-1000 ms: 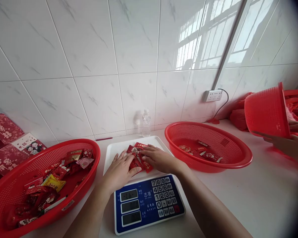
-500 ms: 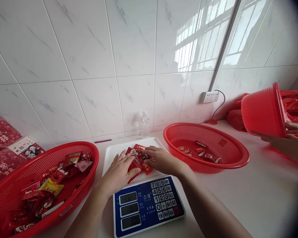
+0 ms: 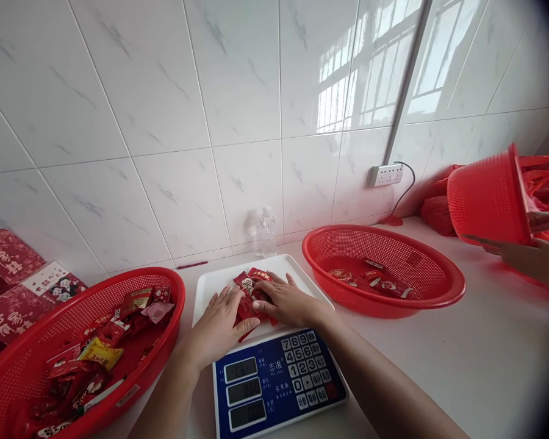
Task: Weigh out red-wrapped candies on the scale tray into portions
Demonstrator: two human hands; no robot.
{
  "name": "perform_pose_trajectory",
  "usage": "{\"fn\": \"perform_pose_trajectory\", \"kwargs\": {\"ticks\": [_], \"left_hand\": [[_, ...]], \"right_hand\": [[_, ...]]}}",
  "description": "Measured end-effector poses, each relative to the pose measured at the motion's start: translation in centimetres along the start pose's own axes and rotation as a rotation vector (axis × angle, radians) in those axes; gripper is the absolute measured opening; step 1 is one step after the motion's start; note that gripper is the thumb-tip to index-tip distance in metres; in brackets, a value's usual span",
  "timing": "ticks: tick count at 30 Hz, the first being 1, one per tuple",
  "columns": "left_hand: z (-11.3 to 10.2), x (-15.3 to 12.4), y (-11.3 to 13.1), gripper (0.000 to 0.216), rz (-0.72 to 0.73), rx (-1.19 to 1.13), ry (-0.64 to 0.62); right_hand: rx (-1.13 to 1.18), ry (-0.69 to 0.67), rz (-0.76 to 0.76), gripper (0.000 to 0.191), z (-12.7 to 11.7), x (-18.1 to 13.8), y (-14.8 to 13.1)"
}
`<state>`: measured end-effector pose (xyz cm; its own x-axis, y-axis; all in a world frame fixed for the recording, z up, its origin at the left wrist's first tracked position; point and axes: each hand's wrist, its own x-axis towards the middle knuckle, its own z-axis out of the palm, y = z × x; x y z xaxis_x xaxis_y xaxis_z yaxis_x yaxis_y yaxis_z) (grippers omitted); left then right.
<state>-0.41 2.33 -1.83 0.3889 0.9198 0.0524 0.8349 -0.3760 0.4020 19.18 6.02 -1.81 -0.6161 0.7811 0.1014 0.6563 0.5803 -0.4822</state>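
Note:
A small heap of red wrapped snack packets lies on the white tray of a digital scale. My left hand rests against the heap's left side, fingers stretched out and thumb apart. From the right, my right hand lies over the packets with its fingers spread and slightly bent. Both palms face down and touch the packets, partly covering them. Neither hand appears closed round a packet. The scale's blue panel, with keypad and three displays, sits below my wrists.
To the left, a red basket holds mixed packets beside red printed boxes. A second red basket stands right with a few packets. Behind the scale is a clear bottle. At far right, another person's hands hold a tilted red basket.
My right hand has shifted slightly left and its fingers have spread over the packets. My left hand stays beside the heap. The view has moved slightly.

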Motion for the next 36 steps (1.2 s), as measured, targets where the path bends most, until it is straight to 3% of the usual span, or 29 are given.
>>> {"fn": "perform_pose_trajectory", "kwargs": {"ticks": [5, 9, 12, 19, 24, 29, 32, 36], "left_hand": [[-0.3, 0.0, 0.4, 0.079, -0.059, 0.055, -0.066], [-0.4, -0.1, 0.6, 0.079, -0.045, 0.064, -0.099], [-0.4, -0.3, 0.5, 0.077, -0.038, 0.058, -0.108], [0.0, -0.1, 0.0, 0.067, 0.023, 0.004, -0.053], [0.2, 0.0, -0.2, 0.059, 0.035, 0.041, 0.0], [0.5, 0.1, -0.6, 0.057, 0.071, 0.034, 0.021], [0.3, 0.2, -0.4, 0.047, 0.112, 0.022, 0.111], [-0.6, 0.1, 0.3, 0.023, 0.121, -0.033, 0.353]], "right_hand": [[-0.019, 0.093, 0.056, 0.049, -1.8, -1.3, 0.3], [0.012, 0.026, 0.018, 0.045, -3.2, -2.7, 1.1], [-0.009, -0.019, 0.008, 0.045, -2.9, -2.5, 1.1], [-0.057, 0.084, 0.004, 0.045, -2.0, -1.6, 0.7], [-0.129, 0.059, 0.168, 0.029, -3.1, -2.4, 1.4], [-0.119, 0.062, 0.153, 0.02, -2.5, -2.0, 1.3], [-0.07, 0.146, 0.125, 0.021, -2.7, -2.0, 0.8], [-0.044, 0.335, 0.123, 0.012, -3.9, -2.6, 0.0]]}}
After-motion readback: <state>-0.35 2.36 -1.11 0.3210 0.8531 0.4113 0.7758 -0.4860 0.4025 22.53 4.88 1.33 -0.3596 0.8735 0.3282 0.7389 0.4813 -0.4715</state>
